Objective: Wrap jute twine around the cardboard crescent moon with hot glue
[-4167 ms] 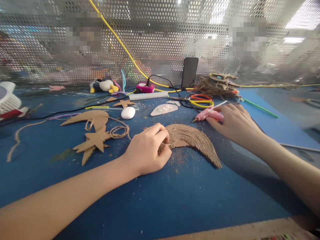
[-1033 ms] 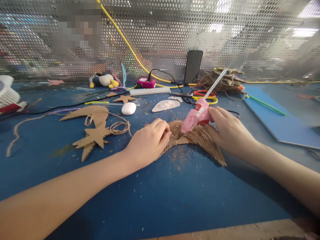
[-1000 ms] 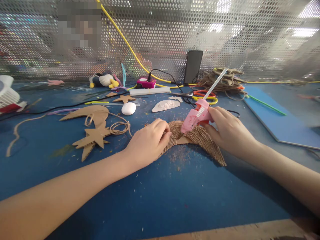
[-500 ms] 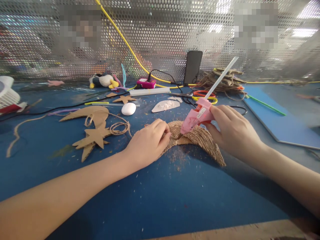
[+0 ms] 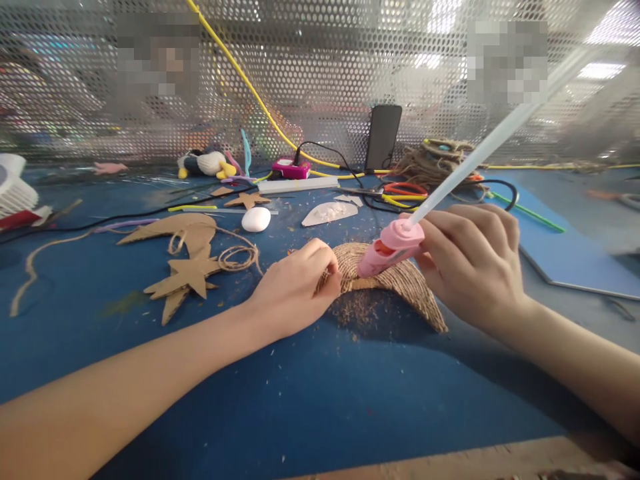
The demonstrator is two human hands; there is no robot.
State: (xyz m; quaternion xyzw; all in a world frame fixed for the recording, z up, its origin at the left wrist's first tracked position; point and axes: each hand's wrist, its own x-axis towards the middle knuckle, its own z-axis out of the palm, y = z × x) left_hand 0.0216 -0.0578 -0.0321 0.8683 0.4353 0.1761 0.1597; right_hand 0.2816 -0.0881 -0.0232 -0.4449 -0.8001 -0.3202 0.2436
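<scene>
The blue worktop (image 5: 210, 407) carries the twine-covered crescent (image 5: 410, 283), lying flat under the left hand (image 5: 297, 287), likely for steadiness. The right hand (image 5: 473, 267) grips the pink glue gun (image 5: 395, 241) nozzle-down, apparently to reach the bare inner edge (image 5: 369, 284); left fingertips seemingly pinch twine (image 5: 254, 255).

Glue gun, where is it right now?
In the head view, right of centre: the glue gun is in the right grip, nose down at the crescent.
</scene>
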